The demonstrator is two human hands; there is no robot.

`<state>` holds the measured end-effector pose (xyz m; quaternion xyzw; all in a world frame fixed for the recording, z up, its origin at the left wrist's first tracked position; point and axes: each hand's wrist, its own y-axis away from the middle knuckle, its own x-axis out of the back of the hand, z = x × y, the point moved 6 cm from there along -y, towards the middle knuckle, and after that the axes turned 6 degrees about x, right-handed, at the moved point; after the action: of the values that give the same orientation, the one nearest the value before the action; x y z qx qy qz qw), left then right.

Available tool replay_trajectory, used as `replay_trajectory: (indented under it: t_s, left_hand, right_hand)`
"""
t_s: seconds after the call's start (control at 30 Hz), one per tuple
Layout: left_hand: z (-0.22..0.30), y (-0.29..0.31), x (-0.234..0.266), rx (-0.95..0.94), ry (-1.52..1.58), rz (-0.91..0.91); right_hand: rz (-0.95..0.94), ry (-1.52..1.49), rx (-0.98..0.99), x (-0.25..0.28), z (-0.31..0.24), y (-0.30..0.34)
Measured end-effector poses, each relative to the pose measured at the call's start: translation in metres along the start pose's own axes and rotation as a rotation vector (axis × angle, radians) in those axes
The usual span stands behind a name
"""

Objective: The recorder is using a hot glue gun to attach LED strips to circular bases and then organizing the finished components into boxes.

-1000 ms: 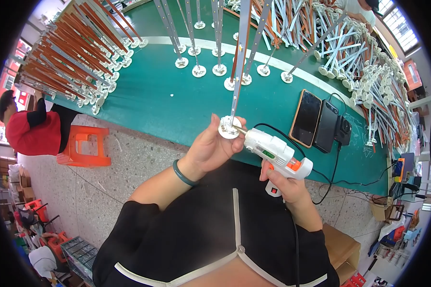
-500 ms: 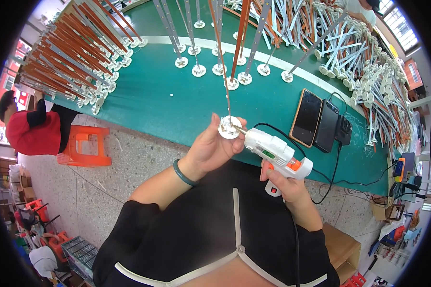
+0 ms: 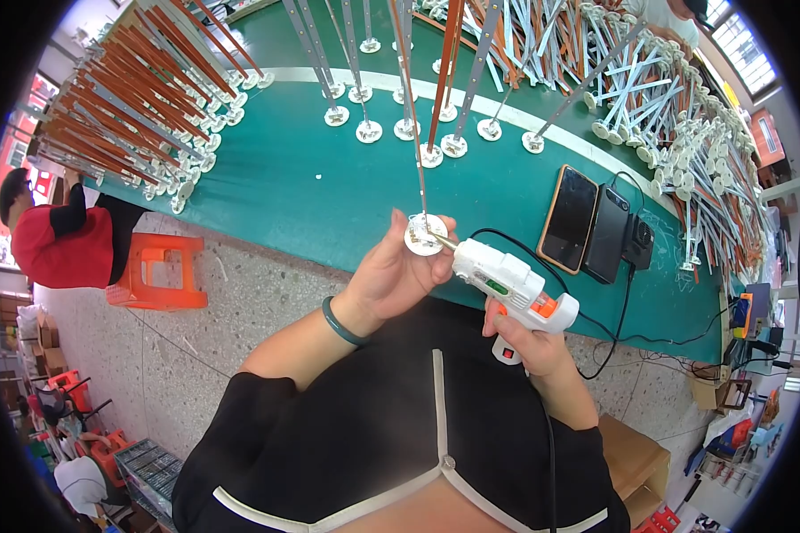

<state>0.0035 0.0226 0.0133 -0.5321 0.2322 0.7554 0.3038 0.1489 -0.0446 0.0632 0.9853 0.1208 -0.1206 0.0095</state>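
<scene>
My left hand (image 3: 398,277) is closed round the edge of a round white disc (image 3: 424,238) with a long thin strip (image 3: 420,169) standing up from it. Small metallic-looking pieces sit on the disc's face, too small to name. In my right hand (image 3: 535,342) is a white hot glue gun (image 3: 507,277) with an orange trigger and a black cord. Its metal nozzle points left and meets the disc near the foot of the strip. Both hands are just in front of the green table's near edge.
Several discs with upright strips (image 3: 453,145) stand across the green table (image 3: 276,178). Dense rows of brown strips (image 3: 124,107) fill its left end. Many disc-ended strips (image 3: 649,107) lie piled right. Phones (image 3: 569,219) lie nearby. A person in red (image 3: 67,235) is beside an orange stool (image 3: 160,271).
Hardly anything differs. The disc and the glue gun have shifted very slightly to the left, with the nozzle still at the disc.
</scene>
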Motion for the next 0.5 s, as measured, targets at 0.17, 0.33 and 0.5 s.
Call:
replay_trajectory:
  t_s: [0.17, 0.33, 0.5]
  left_hand:
    - [0.0, -0.001, 0.003, 0.004, 0.017, -0.027]
    - [0.001, -0.003, 0.007, -0.042, 0.025, -0.101]
    - [0.003, -0.001, 0.014, -0.104, -0.031, -0.074]
  right_hand:
    - [0.016, -0.003, -0.021, 0.001, 0.003, -0.001]
    - [-0.268, -0.495, 0.186, 0.005, 0.009, -0.013]
    - [-0.107, -0.598, 0.547, 0.006, -0.015, -0.048]
